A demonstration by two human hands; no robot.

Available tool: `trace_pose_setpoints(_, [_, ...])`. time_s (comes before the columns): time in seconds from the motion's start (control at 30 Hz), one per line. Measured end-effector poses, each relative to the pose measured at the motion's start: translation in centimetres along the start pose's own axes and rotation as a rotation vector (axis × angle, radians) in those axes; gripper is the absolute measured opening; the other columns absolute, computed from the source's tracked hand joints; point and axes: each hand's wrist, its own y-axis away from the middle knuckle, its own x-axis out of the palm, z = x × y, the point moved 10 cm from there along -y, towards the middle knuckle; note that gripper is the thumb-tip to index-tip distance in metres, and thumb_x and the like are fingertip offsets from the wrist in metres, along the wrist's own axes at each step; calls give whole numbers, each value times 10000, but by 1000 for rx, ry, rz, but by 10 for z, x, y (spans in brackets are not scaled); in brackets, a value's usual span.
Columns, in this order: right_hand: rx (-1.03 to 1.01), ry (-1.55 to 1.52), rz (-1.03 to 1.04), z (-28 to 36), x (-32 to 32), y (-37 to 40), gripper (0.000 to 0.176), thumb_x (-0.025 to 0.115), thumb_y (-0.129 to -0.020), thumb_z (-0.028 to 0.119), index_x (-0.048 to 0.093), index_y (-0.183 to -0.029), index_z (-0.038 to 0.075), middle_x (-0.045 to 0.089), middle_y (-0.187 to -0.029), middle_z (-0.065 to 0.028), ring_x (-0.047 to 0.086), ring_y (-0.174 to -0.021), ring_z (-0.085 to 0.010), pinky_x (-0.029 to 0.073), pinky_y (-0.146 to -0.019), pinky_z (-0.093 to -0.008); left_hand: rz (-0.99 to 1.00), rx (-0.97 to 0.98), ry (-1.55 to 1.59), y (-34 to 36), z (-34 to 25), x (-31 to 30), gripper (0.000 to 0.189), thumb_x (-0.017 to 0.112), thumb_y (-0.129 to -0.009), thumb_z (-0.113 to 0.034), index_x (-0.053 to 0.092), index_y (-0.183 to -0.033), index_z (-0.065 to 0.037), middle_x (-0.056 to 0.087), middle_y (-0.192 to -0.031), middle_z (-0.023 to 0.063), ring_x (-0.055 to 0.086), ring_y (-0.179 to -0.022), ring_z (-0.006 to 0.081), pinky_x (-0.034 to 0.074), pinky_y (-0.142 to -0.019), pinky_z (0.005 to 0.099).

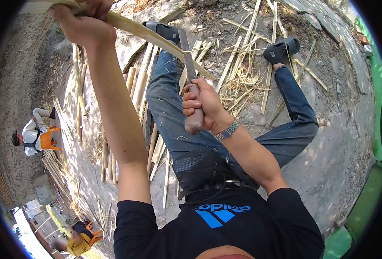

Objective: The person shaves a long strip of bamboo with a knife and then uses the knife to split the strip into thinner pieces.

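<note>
My left hand (85, 28), at the upper left, is closed around a long pale bamboo strip (145, 33) that slants down to the right over my leg. My right hand (208, 103) grips the thick brown handle of a knife (194, 114). The knife's dark blade points away from me and crosses the strip near its far end, close to or touching its edge. A thin curled shaving shows beside the blade. The palm side of my left hand is partly hidden.
Split bamboo strips (243, 56) and shavings (247, 88) litter the ground between my feet. Bamboo poles (130, 82) lie to my left. Farther left, one person (31, 140) sits on an orange chair; another person (81, 241) in yellow sits lower down.
</note>
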Motion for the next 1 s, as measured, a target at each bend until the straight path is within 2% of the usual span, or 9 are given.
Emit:
trace_pose_setpoints(0.13, [-101,255,-94,21,-53,-10,330,491,-994,418,492,-991,88,414,-672,55,378,-456,-59,399,-442,-290,72,8,125,-8,-12,14,678,254,-1002,-715,508,-730,-148,309,-513,-23,160,-459,107,247,-515,276])
trace_pose_setpoints(0.27, [-7,-104,-352,-10,-147,-33,321,484,-993,405,494,-989,84,412,-672,53,379,-462,-61,402,-453,-284,199,-99,276,8,-5,24,688,281,-980,-743,509,-706,-155,310,-513,-34,160,-448,96,212,-501,243])
trace_pose_setpoints(0.37, [-54,138,-19,9,-11,-6,314,476,-993,399,492,-982,86,416,-663,57,377,-460,-61,397,-445,-281,198,-110,280,2,-9,30,691,298,-965,-761,506,-698,-160,304,-510,-36,156,-448,93,205,-499,244])
trace_pose_setpoints(0.47, [40,79,110,20,20,-11,310,477,-988,397,490,-970,88,431,-661,55,374,-458,-63,395,-449,-277,140,-88,190,9,-10,28,688,315,-956,-771,496,-693,-162,297,-507,-39,145,-453,90,197,-498,256])
trace_pose_setpoints(0.57, [-73,275,-81,25,-40,-9,297,472,-986,391,487,-953,96,431,-656,56,372,-461,-59,385,-450,-267,190,-40,202,5,-10,35,694,320,-946,-784,488,-694,-159,286,-506,-39,133,-461,89,192,-504,267])
trace_pose_setpoints(0.7, [-5,-92,-256,15,-109,-62,293,463,-984,392,490,-947,102,431,-654,57,369,-461,-54,380,-447,-275,200,-89,330,5,-9,36,710,314,-947,-787,486,-721,-136,280,-520,-43,152,-460,91,174,-467,249])
trace_pose_setpoints(0.77, [0,-9,-173,14,-33,-30,299,465,-984,388,492,-957,92,437,-653,49,374,-460,-56,394,-449,-284,209,-95,256,10,-5,31,698,304,-948,-786,495,-694,-165,292,-504,-48,145,-454,83,196,-502,259])
trace_pose_setpoints(0.83, [-20,188,107,15,55,4,281,469,-1000,377,491,-946,103,418,-638,66,368,-439,-43,390,-420,-257,193,-103,253,9,-6,20,700,300,-948,-787,497,-690,-166,307,-503,-51,158,-448,82,198,-498,262])
trace_pose_setpoints(1.0, [-47,240,-31,15,-25,-31,309,488,-986,404,496,-959,96,432,-648,57,378,-442,-51,415,-438,-285,187,-88,282,9,-10,7,689,324,-944,-787,474,-707,-157,298,-499,-44,135,-447,86,178,-477,263])
